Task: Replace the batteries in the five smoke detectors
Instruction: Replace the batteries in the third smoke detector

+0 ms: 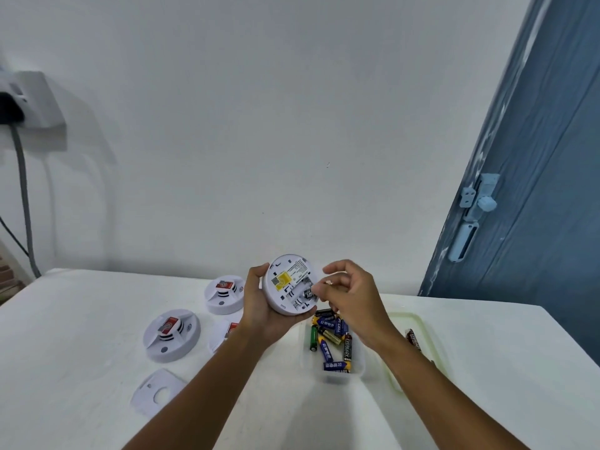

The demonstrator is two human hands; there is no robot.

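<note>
My left hand [259, 303] grips a round white smoke detector [287, 282], held above the table with its back and open battery bay facing me. A dark battery [307, 294] sits in that bay, and my right hand [349, 295] pinches it with thumb and fingertips. Two more detectors [172, 334] [224, 294] lie face up on the white table [81, 319], each with a red sticker. A third [225, 332] is partly hidden behind my left forearm. A clear tub [334, 345] below my hands holds several loose batteries.
A white detector cover plate [159, 392] lies near the table's front left. A shallow pale tray [418, 339] at the right holds a dark red battery [413, 340]. A blue door [535, 190] stands at the right, a wall socket with cable [26, 102] at the far left.
</note>
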